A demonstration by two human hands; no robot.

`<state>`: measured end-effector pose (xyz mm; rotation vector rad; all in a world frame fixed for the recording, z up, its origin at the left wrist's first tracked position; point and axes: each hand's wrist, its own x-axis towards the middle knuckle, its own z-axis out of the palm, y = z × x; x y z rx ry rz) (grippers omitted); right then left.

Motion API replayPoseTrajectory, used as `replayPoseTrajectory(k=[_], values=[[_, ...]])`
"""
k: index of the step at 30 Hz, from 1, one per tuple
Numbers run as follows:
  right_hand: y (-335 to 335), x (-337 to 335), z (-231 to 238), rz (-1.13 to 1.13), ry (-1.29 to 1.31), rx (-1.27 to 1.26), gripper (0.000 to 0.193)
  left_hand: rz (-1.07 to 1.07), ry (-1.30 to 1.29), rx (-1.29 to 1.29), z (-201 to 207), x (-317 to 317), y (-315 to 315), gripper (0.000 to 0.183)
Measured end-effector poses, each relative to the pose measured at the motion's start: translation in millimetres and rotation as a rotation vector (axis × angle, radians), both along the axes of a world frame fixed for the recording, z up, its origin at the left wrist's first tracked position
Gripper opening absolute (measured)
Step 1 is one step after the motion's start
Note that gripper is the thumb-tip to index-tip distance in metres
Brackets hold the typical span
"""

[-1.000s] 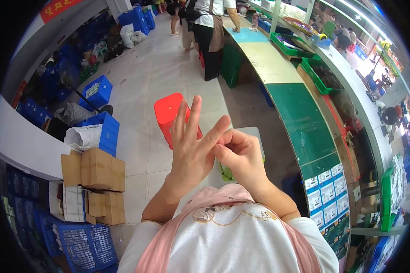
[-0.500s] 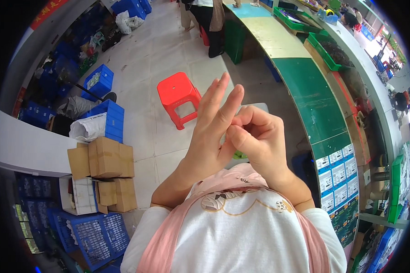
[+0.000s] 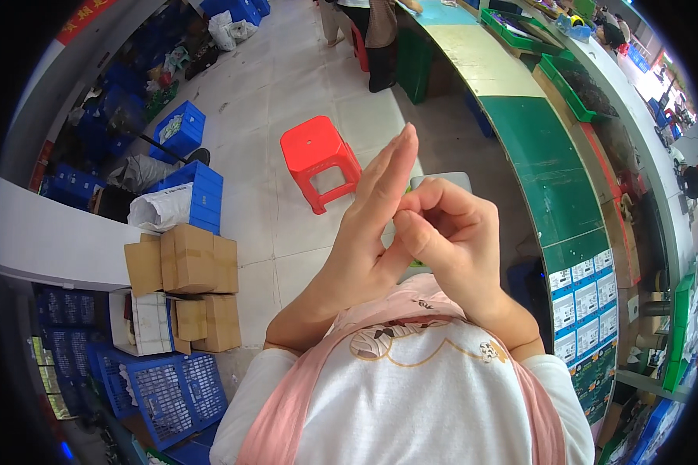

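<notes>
Two bare hands meet in front of the chest, and their contact is the relation that counts here: the left hand (image 3: pixel 364 225) stands upright, its long axis running up and slightly to the right, while the right hand (image 3: pixel 461 240) comes against it from the right side. The left fingers are straight, held close together and pointing away from the body, with no grip on anything visible. The right fingers are curled, thumb and forefinger pinched together at the inner side of the left hand; I cannot tell whether something small sits in that pinch, since the fingertips hide it. Of the separate things, a pale grey object (image 3: pixel 448 180) appears just past the right hand, mostly covered by it, so its long axis cannot be judged. A red stool (image 3: pixel 315 143) stands upright on the floor (image 3: pixel 275 225) beyond the left hand, up and to the left of its fingers; the left is the nearer hand to it. The long tabletop (image 3: pixel 535 147) runs along the right, well apart from both hands, and cardboard boxes (image 3: pixel 190 260) are stacked at the left.
</notes>
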<state>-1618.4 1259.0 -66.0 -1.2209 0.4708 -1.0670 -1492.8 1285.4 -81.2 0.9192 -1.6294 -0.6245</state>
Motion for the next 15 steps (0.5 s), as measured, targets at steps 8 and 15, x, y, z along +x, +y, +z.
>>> replayPoseTrajectory(k=[8,15], values=[[0.6,-1.3,-1.2,-0.015,0.040,0.027,0.011,0.302,-0.385,-0.281,-0.4,4.6,-7.5,0.062],[-3.1,-2.9,-7.0,-0.005,0.003,0.069,0.009,0.535,-0.571,-0.395,-1.5,2.2,-12.5,0.059]])
